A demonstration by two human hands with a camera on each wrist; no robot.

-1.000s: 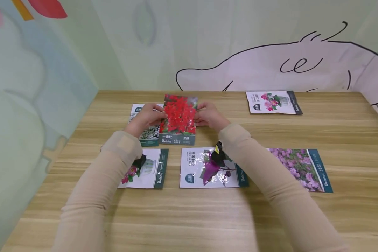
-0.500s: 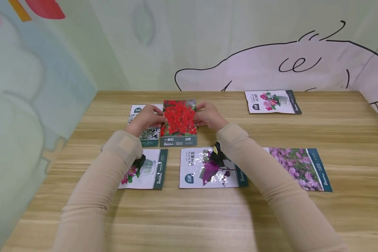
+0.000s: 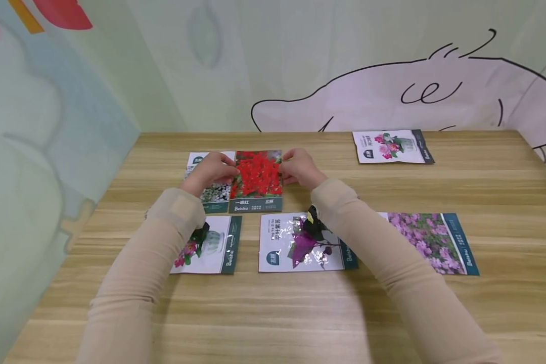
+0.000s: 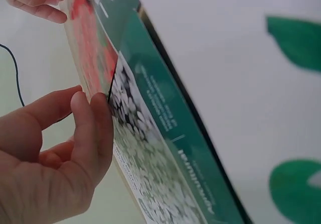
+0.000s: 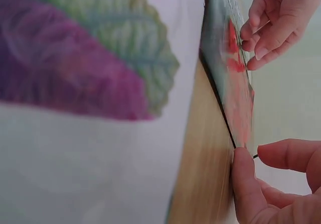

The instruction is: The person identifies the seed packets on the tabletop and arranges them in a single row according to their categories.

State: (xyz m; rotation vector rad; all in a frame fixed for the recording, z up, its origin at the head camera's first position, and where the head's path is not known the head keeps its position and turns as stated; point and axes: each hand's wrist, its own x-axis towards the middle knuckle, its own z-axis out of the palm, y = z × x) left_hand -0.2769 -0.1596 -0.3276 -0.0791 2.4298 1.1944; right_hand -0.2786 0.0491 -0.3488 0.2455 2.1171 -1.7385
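A seed packet with red flowers (image 3: 257, 174) lies between my two hands in the head view, beside and close against a white-flower packet (image 3: 216, 194). My left hand (image 3: 213, 172) holds its left edge with the fingertips, reaching over the white-flower packet and hiding part of it. At the opposite edge, the fingertips of my right hand (image 3: 300, 168) hold the red-flower packet. In the left wrist view, the thumb and fingers (image 4: 83, 128) meet near the border of the two packets. The right wrist view has the thumb (image 5: 245, 176) against the packet's side.
Nearer me lie a potted-flower packet (image 3: 216, 253), a purple-leaf packet (image 3: 279, 247) and a pink-flower packet (image 3: 429, 240), partly under the forearms. Another potted-flower packet (image 3: 387, 147) lies at the back right of the wooden table (image 3: 273, 313). A printed wall (image 3: 300, 60) stands behind.
The red-flower packet has come down and toward me from a raised, tilted pose to about flat, then shifted slightly left against the white-flower packet. Both hands stay at its edges.
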